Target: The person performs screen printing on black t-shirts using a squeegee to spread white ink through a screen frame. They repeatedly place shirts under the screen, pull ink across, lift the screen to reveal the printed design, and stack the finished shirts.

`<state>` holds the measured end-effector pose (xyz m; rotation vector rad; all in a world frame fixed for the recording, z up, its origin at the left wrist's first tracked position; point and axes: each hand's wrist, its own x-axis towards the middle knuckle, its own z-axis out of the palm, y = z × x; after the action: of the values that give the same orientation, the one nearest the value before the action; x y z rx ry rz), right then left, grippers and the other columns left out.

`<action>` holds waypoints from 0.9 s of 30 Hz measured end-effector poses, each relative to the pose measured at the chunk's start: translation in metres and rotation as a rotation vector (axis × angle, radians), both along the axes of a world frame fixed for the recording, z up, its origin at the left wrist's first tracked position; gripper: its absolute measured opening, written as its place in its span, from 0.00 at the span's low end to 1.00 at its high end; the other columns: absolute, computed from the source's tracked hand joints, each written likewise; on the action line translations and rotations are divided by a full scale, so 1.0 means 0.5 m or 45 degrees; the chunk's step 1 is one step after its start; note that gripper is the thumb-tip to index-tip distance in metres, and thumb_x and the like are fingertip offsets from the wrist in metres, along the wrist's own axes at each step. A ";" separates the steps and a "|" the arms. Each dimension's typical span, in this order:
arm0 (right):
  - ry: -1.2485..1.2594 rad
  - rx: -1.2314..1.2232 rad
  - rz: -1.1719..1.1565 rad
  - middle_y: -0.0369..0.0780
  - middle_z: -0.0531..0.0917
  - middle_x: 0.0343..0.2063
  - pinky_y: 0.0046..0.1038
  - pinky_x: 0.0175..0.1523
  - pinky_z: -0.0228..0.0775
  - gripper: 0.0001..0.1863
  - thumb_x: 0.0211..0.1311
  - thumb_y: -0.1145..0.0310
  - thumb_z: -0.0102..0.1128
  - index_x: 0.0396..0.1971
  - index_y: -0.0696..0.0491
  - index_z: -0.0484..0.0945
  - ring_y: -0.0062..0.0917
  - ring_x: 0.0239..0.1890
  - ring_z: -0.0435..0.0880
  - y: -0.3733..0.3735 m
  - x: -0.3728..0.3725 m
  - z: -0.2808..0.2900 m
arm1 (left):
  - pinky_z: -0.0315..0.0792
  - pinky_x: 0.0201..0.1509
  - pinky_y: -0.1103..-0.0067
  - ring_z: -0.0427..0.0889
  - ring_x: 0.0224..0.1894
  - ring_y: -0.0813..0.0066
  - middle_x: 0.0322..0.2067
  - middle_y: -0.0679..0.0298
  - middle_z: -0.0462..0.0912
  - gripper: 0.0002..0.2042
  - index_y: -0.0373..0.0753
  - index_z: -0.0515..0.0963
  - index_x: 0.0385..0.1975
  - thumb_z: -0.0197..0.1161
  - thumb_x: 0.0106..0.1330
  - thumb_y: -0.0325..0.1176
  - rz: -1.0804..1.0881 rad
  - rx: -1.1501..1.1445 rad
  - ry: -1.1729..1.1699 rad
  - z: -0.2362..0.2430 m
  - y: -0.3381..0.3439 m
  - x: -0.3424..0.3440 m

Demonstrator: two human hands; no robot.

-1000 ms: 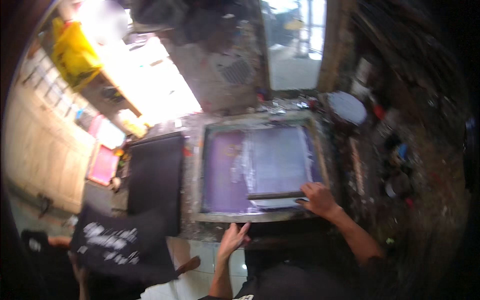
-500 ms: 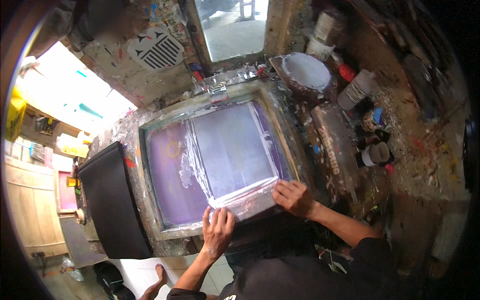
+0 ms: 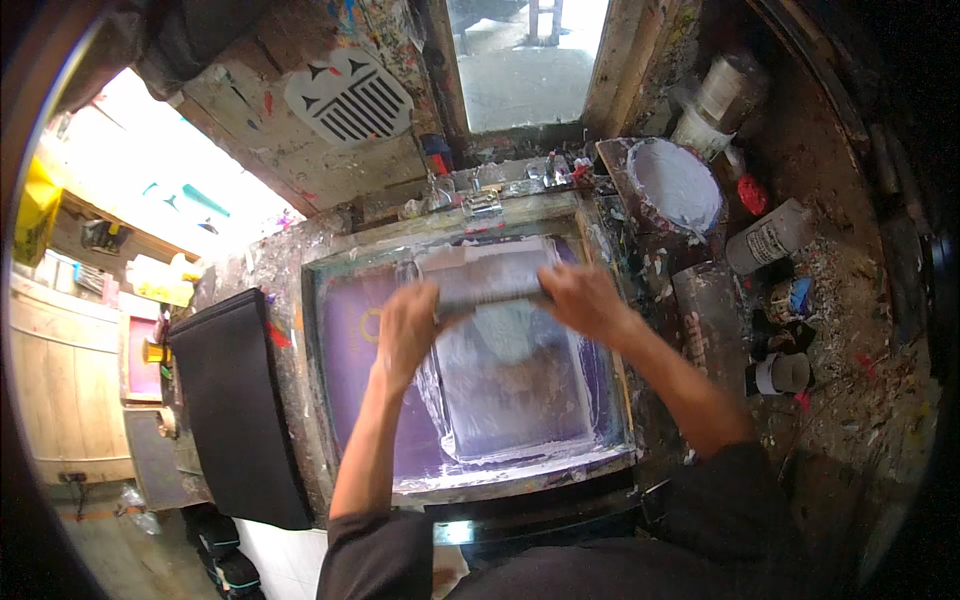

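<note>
- Here's the dark bar point(image 3: 490, 297), held crosswise over the far half of the framed screen point(image 3: 312, 370), spanning most of the pale rectangle point(image 3: 515, 400) in the purple mesh point(image 3: 360, 385); blur hides how firmly its edge meets that surface.
- Left hand point(image 3: 405, 330) on one end, right hand point(image 3: 590, 300) on the other, and the fingers of both are curled in, pinching the bar; exact fingertip placement is smeared.
- Trouble to watch for: one hand leaning harder than the other would likely tilt the bar and leave the white paste point(image 3: 520, 470) thick on one side, streaky on the other.
- And that near edge, where paste lines the frame: a low left forearm point(image 3: 365, 430) could well pick some up.
- Underneath, a worn tabletop point(image 3: 260, 255) spattered with colour; black sheets point(image 3: 240, 410) lie just left of the frame, metal hinges point(image 3: 483, 203) along its far side.
- Over to the right, a bucket point(image 3: 675, 185) of pale paste, a grey bottle point(image 3: 768, 237) near it.
- Out in the room: a tall glass pane point(image 3: 525, 95), a striped white panel point(image 3: 350, 95), glaring light and a yellow bag point(image 3: 38, 205) at far left.
</note>
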<state>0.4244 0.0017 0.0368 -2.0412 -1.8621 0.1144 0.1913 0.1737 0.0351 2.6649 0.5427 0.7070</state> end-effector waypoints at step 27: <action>0.106 -0.116 0.036 0.45 0.80 0.30 0.43 0.38 0.78 0.14 0.57 0.68 0.67 0.38 0.57 0.72 0.43 0.34 0.85 -0.131 -0.092 0.023 | 0.71 0.31 0.64 0.76 0.25 0.57 0.24 0.57 0.74 0.22 0.35 0.70 0.28 0.79 0.49 0.40 0.093 -0.086 0.194 0.013 -0.138 -0.088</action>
<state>0.3782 -0.0638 0.0483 -2.0372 -1.8665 0.2925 0.1475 0.1046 0.0417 2.6612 0.6948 0.4987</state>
